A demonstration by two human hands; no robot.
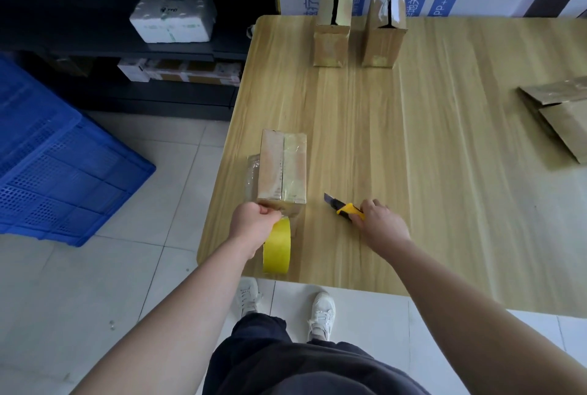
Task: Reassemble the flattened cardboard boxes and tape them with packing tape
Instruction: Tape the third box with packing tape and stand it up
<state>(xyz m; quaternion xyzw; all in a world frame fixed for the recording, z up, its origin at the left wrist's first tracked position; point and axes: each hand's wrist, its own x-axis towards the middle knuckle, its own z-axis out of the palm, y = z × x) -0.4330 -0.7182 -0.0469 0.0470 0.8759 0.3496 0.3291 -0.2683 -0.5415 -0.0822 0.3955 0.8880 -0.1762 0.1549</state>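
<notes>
Left hand (254,219) is gripping the tape roll (277,246) at the box (282,169), right hand (379,219) is clasping the knife (344,207); cutting the tape likely follows.

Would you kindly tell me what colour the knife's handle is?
Yellow with black, on the knife in the right hand; head view.

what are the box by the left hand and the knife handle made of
The box looks like brown cardboard, matte, with glossy clear tape along its seam catching light. The knife handle seems to be smooth yellow plastic with black trim; its blade looks like metal.
</notes>
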